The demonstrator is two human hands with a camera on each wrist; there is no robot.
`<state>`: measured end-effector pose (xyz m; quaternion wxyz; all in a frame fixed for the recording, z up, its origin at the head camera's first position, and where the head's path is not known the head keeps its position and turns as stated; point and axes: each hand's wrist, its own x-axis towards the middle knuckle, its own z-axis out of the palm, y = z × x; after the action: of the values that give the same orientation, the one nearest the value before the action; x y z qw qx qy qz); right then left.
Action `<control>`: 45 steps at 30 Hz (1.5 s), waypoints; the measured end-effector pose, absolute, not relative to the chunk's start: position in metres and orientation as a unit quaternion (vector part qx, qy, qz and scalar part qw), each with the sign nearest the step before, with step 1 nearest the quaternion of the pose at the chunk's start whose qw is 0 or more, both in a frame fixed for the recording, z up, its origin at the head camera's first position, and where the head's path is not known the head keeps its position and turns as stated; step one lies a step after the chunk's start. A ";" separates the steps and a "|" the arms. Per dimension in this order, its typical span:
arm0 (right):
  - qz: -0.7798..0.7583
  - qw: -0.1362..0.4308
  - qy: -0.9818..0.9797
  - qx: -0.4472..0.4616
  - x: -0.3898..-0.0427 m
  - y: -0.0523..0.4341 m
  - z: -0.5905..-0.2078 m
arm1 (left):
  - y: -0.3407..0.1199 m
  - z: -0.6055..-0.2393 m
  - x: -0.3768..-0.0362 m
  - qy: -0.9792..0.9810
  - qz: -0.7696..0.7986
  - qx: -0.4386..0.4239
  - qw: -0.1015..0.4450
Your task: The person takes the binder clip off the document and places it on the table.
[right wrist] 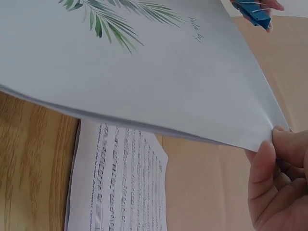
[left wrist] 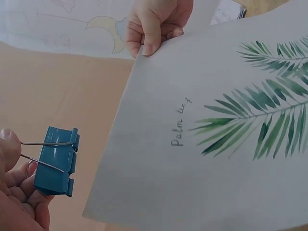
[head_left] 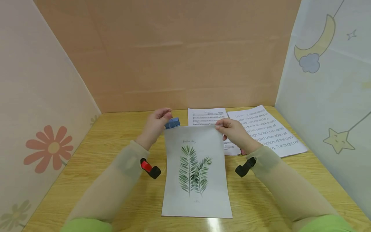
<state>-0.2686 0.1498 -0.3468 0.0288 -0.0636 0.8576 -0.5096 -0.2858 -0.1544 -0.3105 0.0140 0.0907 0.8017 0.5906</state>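
Between its thumb and fingers my left hand (head_left: 155, 125) pinches the wire handles of a blue binder clip (left wrist: 55, 161). The clip's mouth points toward the top edge of a palm leaf print (head_left: 197, 170), and in the left wrist view a gap shows between them. My right hand (head_left: 233, 130) pinches the print's top right corner, thumb in front. In the right wrist view the print's side edge shows more than one layer of paper. It carries two green fronds and handwriting above them, and its upper end is raised off the table.
Sheets of music (head_left: 207, 115) lie behind the print, partly covered by it and my right hand. Pages of large text (head_left: 265, 132) rest to their right, with a small pink thing between. Patterned panels flank the wooden table (head_left: 110, 141), and a tan backdrop (head_left: 185, 58) stands behind.
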 end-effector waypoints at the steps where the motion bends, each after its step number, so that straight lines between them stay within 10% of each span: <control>1: -0.510 0.028 0.858 -0.065 -0.269 0.150 -0.347 | -0.159 -0.312 -0.285 0.798 0.596 0.089 0.015; 45: -0.501 0.023 0.863 -0.065 -0.270 0.146 -0.357 | -0.362 -0.424 -0.278 0.853 0.489 -0.048 0.176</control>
<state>-0.2702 0.1465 -0.3568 0.0226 -0.0649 0.8626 -0.5011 -0.2782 -0.3623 -0.4245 0.1756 -0.0482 0.8532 0.4888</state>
